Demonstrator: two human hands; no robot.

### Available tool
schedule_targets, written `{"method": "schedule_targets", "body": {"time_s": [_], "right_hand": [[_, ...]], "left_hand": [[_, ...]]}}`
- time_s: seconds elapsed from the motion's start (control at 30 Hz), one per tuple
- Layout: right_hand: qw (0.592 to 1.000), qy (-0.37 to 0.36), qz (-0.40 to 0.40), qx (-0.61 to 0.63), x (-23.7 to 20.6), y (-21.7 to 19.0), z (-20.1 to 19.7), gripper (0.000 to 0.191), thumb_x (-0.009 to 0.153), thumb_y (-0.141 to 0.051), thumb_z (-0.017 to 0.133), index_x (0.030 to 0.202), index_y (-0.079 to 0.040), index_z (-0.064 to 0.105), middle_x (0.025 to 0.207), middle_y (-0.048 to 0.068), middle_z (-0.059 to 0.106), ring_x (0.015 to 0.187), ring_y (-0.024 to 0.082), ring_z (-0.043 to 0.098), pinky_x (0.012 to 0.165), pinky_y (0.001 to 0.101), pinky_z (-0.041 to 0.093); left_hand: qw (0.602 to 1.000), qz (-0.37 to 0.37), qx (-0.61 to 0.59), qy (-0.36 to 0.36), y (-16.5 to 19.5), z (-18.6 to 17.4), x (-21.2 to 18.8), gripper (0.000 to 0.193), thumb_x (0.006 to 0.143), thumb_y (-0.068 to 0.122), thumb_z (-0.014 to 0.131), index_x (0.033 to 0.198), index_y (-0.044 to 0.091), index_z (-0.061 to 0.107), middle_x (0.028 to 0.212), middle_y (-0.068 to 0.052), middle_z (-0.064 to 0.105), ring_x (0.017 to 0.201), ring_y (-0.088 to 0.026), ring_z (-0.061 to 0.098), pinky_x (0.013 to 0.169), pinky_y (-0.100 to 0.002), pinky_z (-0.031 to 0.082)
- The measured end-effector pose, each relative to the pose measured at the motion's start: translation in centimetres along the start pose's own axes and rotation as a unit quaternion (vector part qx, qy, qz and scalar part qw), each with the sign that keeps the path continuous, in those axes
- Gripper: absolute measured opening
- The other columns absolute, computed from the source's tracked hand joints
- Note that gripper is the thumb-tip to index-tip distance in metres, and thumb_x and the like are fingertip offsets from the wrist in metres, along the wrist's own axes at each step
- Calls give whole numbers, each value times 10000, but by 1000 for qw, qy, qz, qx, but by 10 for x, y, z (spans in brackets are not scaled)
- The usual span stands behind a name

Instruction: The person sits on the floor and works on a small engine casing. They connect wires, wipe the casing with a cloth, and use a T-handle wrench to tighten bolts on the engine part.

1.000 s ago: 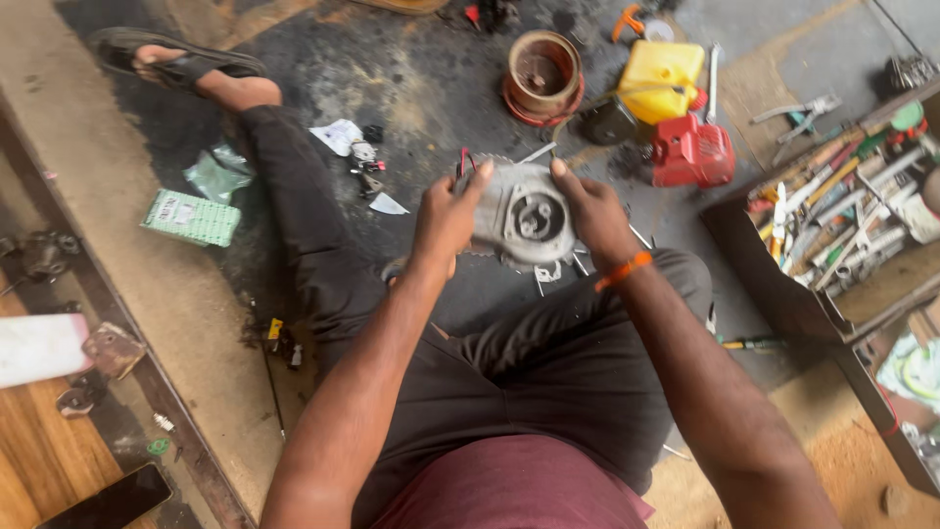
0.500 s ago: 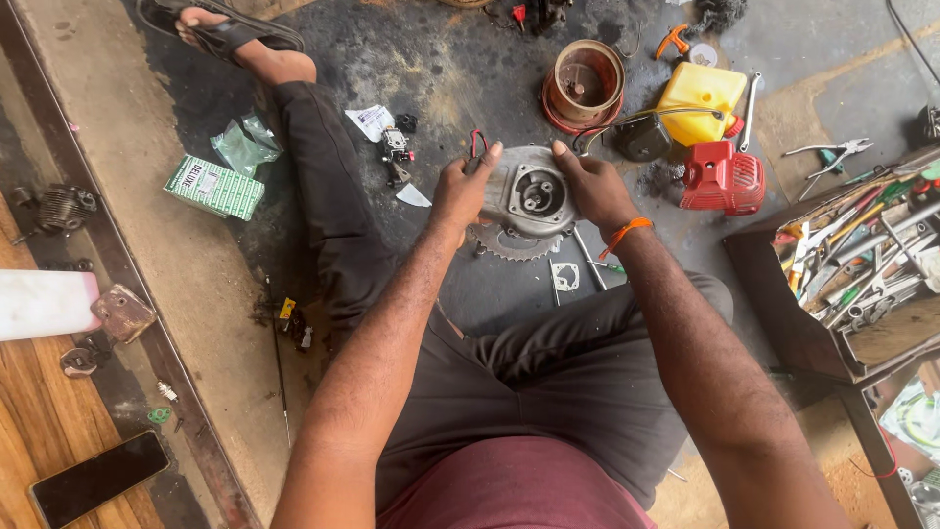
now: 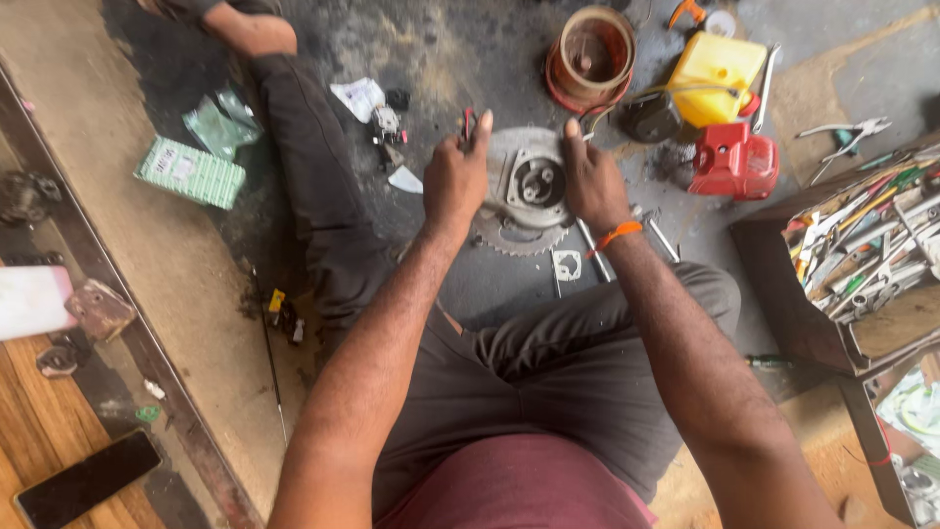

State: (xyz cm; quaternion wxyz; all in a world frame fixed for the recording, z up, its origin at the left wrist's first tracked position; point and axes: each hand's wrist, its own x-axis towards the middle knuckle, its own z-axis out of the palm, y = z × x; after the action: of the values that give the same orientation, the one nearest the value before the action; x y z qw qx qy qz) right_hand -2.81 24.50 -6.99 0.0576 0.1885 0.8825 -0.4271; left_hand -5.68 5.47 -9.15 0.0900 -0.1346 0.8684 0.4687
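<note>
A grey metal engine housing point(image 3: 529, 181) with a round central opening sits on the dark floor between my knees, above a toothed sprocket point(image 3: 514, 238). My left hand point(image 3: 456, 178) is closed around a small red-handled tool point(image 3: 468, 124) at the housing's left edge. My right hand point(image 3: 591, 181) grips the housing's right side, an orange band on its wrist. A small flat gasket point(image 3: 567, 264) and metal rods point(image 3: 592, 250) lie just in front of the housing.
A round orange-brown cover point(image 3: 590, 54), yellow tank point(image 3: 717, 67) and red part point(image 3: 734, 162) lie beyond. An open box of tools point(image 3: 862, 255) stands at right. Pliers point(image 3: 842, 130), a green box point(image 3: 190, 172), small parts point(image 3: 384, 122) and a phone point(image 3: 88, 478) are around.
The view has shifted closer to the work. My hands stay on the housing; my left hand has settled at its left edge with the red-handled tool upright.
</note>
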Motion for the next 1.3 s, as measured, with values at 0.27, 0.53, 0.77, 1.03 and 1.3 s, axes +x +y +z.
{"method": "schedule_targets", "body": {"time_s": [0.27, 0.53, 0.77, 1.03, 1.3], "right_hand": [[999, 27, -8, 19, 10, 2, 5, 831, 1059, -654, 346, 872, 85, 676, 776, 236, 632, 782, 271, 612, 806, 468, 484], [989, 2, -151, -1, 26, -12, 4, 973, 1154, -728, 212, 1273, 147, 620, 1143, 420, 610, 1212, 464, 537, 1053, 470, 381], [999, -9, 33, -41, 3, -82, -25, 997, 893, -819, 214, 1254, -34, 712, 1177, 292, 701, 1161, 401, 647, 1030, 451, 449], [985, 30, -12, -170, -119, 18, -65, 666, 1041, -521, 232, 1527, -131, 469, 1075, 358, 684, 975, 482, 699, 838, 552, 560], [918, 32, -257, -300, -201, 100, -120, 749, 1052, -100, 501, 1683, -289, 146, 954, 363, 649, 817, 527, 666, 682, 605, 536]], "left_hand": [[998, 30, 5, 56, -2, 10, 2, 737, 942, 705, 481, 942, -4, 682, 932, -232, 735, 901, -409, 731, 778, -501, 568], [999, -23, 9, 22, 13, -13, 20, 847, 914, 782, 374, 982, 22, 742, 1000, -269, 736, 1018, -454, 696, 874, -537, 538], [998, -29, 47, 18, 56, -39, 13, 968, 850, 871, 295, 1042, 36, 745, 1005, -252, 741, 1005, -437, 713, 862, -529, 552], [993, -46, 88, 64, 50, 31, -142, 945, 894, 849, 338, 1003, 9, 756, 1035, -252, 750, 1012, -433, 730, 852, -515, 577], [995, -80, -45, 48, 46, 55, -283, 1063, 839, 908, 303, 1195, -23, 673, 1150, -294, 692, 1138, -454, 645, 986, -553, 487]]}}
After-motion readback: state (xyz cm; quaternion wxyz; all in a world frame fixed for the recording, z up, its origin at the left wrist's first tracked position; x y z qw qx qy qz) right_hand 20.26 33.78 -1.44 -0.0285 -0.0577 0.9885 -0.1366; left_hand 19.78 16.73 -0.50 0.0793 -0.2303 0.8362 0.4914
